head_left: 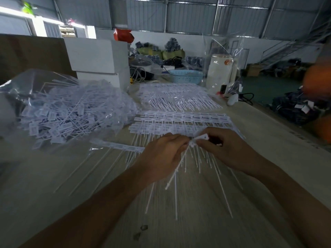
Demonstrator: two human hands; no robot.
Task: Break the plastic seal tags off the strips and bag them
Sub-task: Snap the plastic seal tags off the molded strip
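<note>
Two hands meet over the middle of the table [53,176]. The left hand [161,156] has its fingers curled tight, pinching a bunch of white tags [176,169] whose thin tails hang down below it. The right hand [231,149] pinches one tag head [203,136] just beside the left fingers. More strips [179,122] of joined tags lie flat just past the hands. On the left, a big clear bag [59,108] lies open, stuffed with loose tags. Farther back sits a blue basket [186,76]; what is inside it cannot be made out.
</note>
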